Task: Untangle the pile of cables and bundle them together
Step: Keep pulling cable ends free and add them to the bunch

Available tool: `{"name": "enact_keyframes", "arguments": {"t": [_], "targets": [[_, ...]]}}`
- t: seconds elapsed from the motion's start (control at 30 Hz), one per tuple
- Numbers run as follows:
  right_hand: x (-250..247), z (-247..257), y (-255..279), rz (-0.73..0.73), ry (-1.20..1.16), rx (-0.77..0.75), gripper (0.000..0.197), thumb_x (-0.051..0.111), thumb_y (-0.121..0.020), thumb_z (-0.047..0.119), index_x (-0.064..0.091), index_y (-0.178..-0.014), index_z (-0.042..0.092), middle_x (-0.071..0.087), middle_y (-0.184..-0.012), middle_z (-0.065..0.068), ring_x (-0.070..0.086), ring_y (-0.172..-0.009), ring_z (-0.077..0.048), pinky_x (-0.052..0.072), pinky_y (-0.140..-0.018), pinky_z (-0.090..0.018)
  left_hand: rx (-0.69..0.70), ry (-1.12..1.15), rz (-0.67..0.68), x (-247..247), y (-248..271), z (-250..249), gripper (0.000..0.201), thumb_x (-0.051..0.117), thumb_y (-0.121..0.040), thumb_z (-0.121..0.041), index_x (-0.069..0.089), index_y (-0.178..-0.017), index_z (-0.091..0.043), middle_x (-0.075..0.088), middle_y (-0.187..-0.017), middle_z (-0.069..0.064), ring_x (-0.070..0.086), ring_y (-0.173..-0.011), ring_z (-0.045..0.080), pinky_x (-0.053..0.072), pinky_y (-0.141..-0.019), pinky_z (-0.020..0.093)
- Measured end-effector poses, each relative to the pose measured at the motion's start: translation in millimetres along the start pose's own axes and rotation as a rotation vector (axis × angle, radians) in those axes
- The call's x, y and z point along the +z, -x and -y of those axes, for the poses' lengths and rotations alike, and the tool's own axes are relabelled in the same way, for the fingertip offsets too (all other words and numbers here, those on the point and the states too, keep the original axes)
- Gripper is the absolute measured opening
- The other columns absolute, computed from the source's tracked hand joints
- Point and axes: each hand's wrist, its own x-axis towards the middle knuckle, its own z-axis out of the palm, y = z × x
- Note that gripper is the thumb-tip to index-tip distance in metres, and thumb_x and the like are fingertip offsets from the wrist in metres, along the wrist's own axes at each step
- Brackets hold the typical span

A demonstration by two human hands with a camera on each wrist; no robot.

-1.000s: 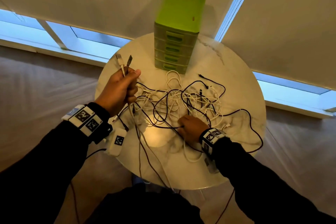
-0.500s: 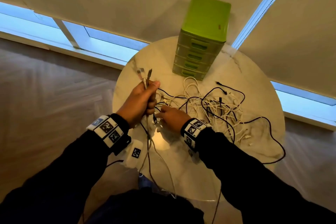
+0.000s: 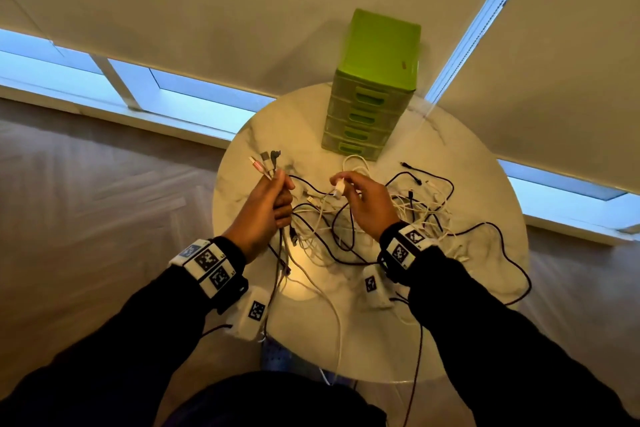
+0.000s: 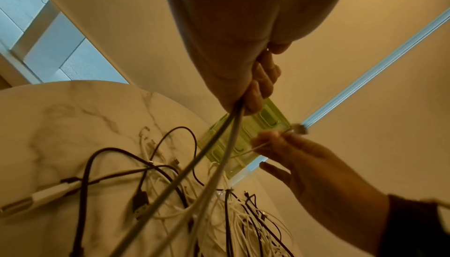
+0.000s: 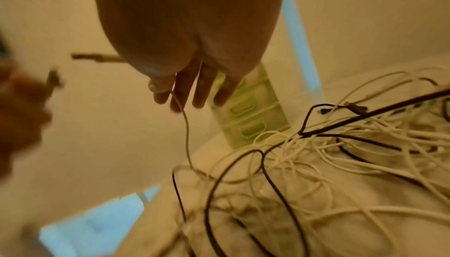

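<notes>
White and black cables (image 3: pixel 408 215) lie in a loose tangled pile on the round marble tabletop (image 3: pixel 270 135), mostly in its middle and toward my right side. One black cable (image 3: pixel 509 253) makes a wide loop out to the right edge of the tabletop, and some strands hang down over the near edge.

My left hand (image 3: pixel 266 208) is raised above the left part of the tabletop, and its fingers are curled tight around a small bunch of cables. The plug ends (image 3: pixel 265 163) of this bunch stick out above my fist, a pink one, a grey one and a dark one, side by side. In the left wrist view the held strands (image 4: pixel 219 145) run down from my fist to the pile.

My right hand (image 3: pixel 363 201) is lifted over the middle of the pile. Thumb and index finger pinch a white connector (image 3: pixel 340 188), and the other fingers are spread and relaxed. In the right wrist view a thin white cable (image 5: pixel 186 136) hangs from my fingers (image 5: pixel 180 97) down into the tangle. The two hands are near each other but they do not touch.

Behind the pile, at the far edge of the tabletop, stands a green plastic drawer unit (image 3: pixel 374 90) with its drawers closed. Both my wrists carry white bands with black square markers (image 3: pixel 207 262), and my sleeves are dark.
</notes>
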Motion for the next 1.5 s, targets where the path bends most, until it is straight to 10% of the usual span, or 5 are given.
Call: {"name": "enact_keyframes", "arguments": {"t": [0.33,0.43,0.87,1.07,1.5], "targets": [[-31.4,70.5,46.7,0.179,-0.459,0.222,0.012,0.047,-0.106,0.016,0.052,-0.108,0.006,0.049,-0.067,-0.004,0.048,-0.055,-0.014,0.042,-0.052,-0.02,0.113,-0.25,0.027,54.8,8.7,2.5,0.056,0.048,-0.089,-0.075,0.054,-0.123,-0.031,0.055,-0.098,0.02,0.051,-0.093,0.042,0.047,-0.087,0.055],[-25.3,72.3,65.2,0.2,-0.51,0.239,0.006,0.049,-0.104,0.013,0.046,-0.099,0.01,0.052,-0.066,-0.006,0.047,-0.051,-0.013,0.041,-0.05,-0.019,0.124,-0.253,0.115,67.6,12.9,2.0,0.038,0.053,-0.097,-0.052,0.053,-0.117,-0.02,0.068,-0.096,-0.006,0.069,-0.097,0.015,0.054,-0.088,0.038],[-18.1,69.8,106.9,-0.112,-0.271,0.084,0.025,0.042,-0.107,0.031,0.055,-0.093,0.014,0.048,-0.067,0.01,0.047,-0.061,-0.013,0.043,-0.061,-0.04,0.048,-0.185,0.095,87.8,21.7,-0.5,0.074,0.044,-0.087,-0.072,0.053,-0.135,-0.017,0.046,-0.134,0.028,0.034,-0.135,0.045,0.026,-0.117,0.059],[-30.6,66.4,104.6,0.0,-0.14,0.01,0.022,0.045,-0.107,0.023,0.064,-0.105,0.013,0.069,-0.095,0.014,0.064,-0.089,-0.001,0.049,-0.078,-0.022,0.11,-0.301,0.16,94.0,28.3,9.5,0.045,0.036,-0.097,-0.061,0.058,-0.107,-0.022,0.064,-0.088,-0.015,0.063,-0.092,0.007,0.05,-0.09,0.033],[-33.5,30.7,104.1,0.155,-0.252,0.116,0.04,0.037,-0.109,0.033,0.059,-0.088,0.006,0.057,-0.076,0.007,0.052,-0.071,-0.009,0.044,-0.073,-0.02,0.314,-0.46,0.029,105.7,21.5,-11.2,0.057,0.018,-0.095,-0.072,0.045,-0.075,-0.026,0.042,-0.072,-0.001,0.038,-0.064,0.012,0.035,-0.066,0.034]]}}
